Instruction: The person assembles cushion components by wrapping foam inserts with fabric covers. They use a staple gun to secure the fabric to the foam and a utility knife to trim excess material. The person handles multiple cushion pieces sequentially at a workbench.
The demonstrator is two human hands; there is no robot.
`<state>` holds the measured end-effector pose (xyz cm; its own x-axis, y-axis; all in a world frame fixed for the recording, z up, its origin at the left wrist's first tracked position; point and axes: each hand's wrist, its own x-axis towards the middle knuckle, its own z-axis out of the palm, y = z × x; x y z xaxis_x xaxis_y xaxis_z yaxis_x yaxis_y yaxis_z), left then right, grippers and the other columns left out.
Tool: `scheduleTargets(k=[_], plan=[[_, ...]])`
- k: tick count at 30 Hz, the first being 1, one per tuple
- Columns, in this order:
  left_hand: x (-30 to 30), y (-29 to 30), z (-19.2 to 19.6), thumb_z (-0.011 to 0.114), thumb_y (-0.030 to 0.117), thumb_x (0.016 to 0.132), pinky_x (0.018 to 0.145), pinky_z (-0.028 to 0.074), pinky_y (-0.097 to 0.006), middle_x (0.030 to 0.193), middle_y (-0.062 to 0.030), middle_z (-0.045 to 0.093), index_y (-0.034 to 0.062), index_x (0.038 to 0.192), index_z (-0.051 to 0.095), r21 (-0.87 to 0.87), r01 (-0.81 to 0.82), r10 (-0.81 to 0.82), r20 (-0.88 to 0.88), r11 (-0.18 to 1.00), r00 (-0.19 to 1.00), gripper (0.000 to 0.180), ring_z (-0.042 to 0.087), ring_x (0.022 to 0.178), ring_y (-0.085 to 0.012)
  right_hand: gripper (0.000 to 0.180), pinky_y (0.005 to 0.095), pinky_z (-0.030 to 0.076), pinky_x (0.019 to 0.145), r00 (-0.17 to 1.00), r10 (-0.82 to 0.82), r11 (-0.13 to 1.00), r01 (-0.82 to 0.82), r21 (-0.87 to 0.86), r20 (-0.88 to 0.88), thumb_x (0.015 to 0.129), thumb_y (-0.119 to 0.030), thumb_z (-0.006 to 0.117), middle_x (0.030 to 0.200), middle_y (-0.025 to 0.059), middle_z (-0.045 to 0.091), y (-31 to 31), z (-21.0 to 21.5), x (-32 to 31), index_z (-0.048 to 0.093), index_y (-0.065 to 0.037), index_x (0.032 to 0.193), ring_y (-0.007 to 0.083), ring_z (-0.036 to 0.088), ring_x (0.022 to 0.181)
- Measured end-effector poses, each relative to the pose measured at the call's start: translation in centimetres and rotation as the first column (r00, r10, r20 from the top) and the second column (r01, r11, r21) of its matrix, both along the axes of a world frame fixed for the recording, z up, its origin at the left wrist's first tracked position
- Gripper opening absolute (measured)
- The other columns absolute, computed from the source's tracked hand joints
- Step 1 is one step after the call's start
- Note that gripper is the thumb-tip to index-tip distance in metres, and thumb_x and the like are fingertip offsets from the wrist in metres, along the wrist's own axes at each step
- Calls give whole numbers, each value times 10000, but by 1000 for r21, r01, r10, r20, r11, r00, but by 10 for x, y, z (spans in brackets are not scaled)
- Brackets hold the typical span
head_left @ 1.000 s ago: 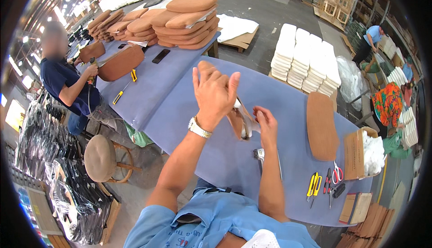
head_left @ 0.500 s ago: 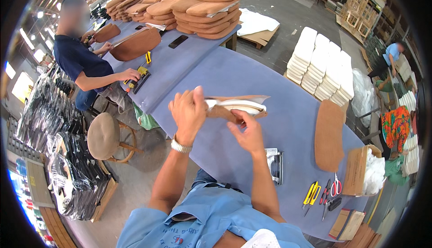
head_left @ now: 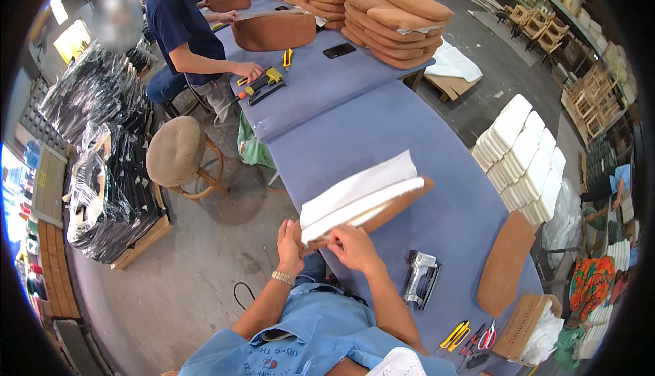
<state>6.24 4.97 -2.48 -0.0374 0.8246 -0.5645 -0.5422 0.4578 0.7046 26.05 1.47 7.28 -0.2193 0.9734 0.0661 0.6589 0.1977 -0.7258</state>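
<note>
A brown seat cushion cover (head_left: 399,209) is held slantwise over the near edge of the blue table, with a white pad (head_left: 358,207) inside it. A white sheet-like flap (head_left: 361,184) stands up along the pad's far side. My left hand (head_left: 290,249) grips the cover's near left end, fingers closed. My right hand (head_left: 353,247) pinches the cover's near edge, a little to the right. The fingers hide exactly how much material each one grasps. To the right of my right hand, a metal staple gun (head_left: 422,279) lies on the table.
A loose brown cover (head_left: 506,263) lies right, near a cardboard box (head_left: 525,325), scissors (head_left: 487,338) and yellow cutters (head_left: 454,336). White pads (head_left: 522,151) are stacked beyond the table. Brown cushions (head_left: 396,21) are piled at the far end. A co-worker's hand (head_left: 248,70) touches another staple gun (head_left: 267,84).
Both hands have come lower, toward my body, and my left hand has dropped from its raised position. The cover has tilted, showing more of the white flap and pad. The whole view has shifted.
</note>
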Motion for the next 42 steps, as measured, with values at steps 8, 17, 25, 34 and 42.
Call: scheduleTargets(k=[8,17,25,34,42], plan=[[27,-21,25,578,409,1057,871,611,-512,1431,-153,559,136,1557,341,-241,142,-89,218,960,972,617,668,1173,-357,137,492,473,766,997,-57,995,53,80,45,866,-125,714,858,122,646,-21,24,20,582,-89,870,368,622,862],[72,-17,-3,467,293,1087,636,638,-245,1244,-104,688,124,1435,555,-204,518,-281,649,831,707,396,719,999,-264,76,520,478,745,961,-264,964,262,40,80,870,-115,650,812,189,666,-23,35,59,638,-42,852,429,642,812],[82,-8,27,377,341,1110,594,644,-272,1171,-154,694,99,1469,514,-177,526,-405,455,832,793,454,744,847,-280,177,384,516,794,948,-314,946,309,102,47,821,-60,748,881,102,661,-35,17,55,679,-27,980,290,644,879],[76,6,29,430,366,1103,703,645,-284,1131,-121,694,38,1313,607,-265,461,-271,531,847,803,428,720,931,-264,113,387,487,873,976,-205,961,216,173,-80,830,-50,778,978,65,672,-24,15,41,708,-54,919,264,626,971],[77,5,19,435,385,1100,691,636,-293,1087,-95,695,38,1240,635,-286,414,-228,511,864,829,424,708,878,-209,194,402,496,892,971,-224,930,240,277,-88,797,-47,800,1080,71,646,-35,-8,31,720,-80,970,279,614,1012]])
